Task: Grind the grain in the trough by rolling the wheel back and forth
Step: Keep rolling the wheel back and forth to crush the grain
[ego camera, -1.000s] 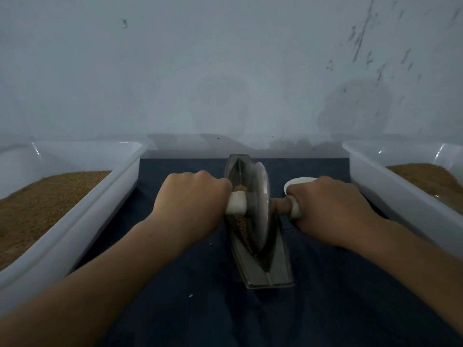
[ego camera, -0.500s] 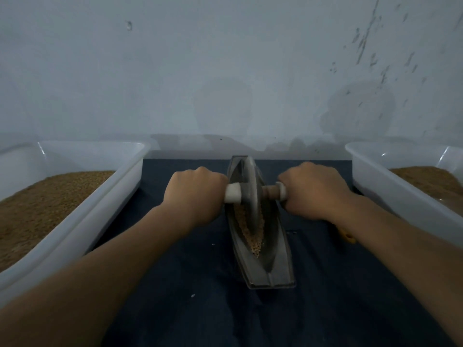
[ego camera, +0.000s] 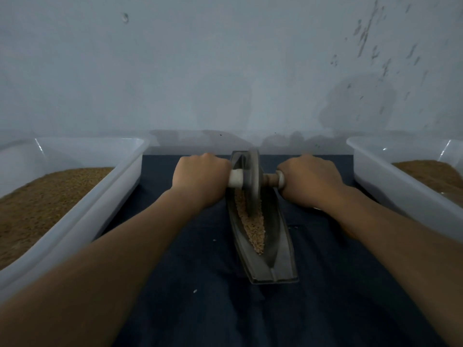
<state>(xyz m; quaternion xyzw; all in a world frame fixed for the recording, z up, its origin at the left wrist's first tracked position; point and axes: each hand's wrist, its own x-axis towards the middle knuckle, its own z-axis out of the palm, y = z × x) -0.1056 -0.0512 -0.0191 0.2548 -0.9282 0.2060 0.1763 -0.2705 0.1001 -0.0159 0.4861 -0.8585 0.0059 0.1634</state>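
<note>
A narrow boat-shaped metal trough (ego camera: 278, 249) lies lengthwise on a dark blue cloth, with tan grain (ego camera: 253, 227) along its groove. A grey metal wheel (ego camera: 253, 179) stands on edge at the trough's far end, an axle handle running through it. My left hand (ego camera: 200, 179) is closed around the white left end of the handle. On the other side, my right hand (ego camera: 310, 180) grips the brown right end. Both arms are stretched forward.
A white plastic tub (ego camera: 105, 196) holding brown grain stands at the left, another white tub (ego camera: 390, 181) with grain at the right. A pale wall rises just behind the trough. The dark blue cloth (ego camera: 200, 284) has a few stray grains.
Both hands have pushed the wheel away from me, from the middle of the trough to its far end. Grain in the near half is now uncovered.
</note>
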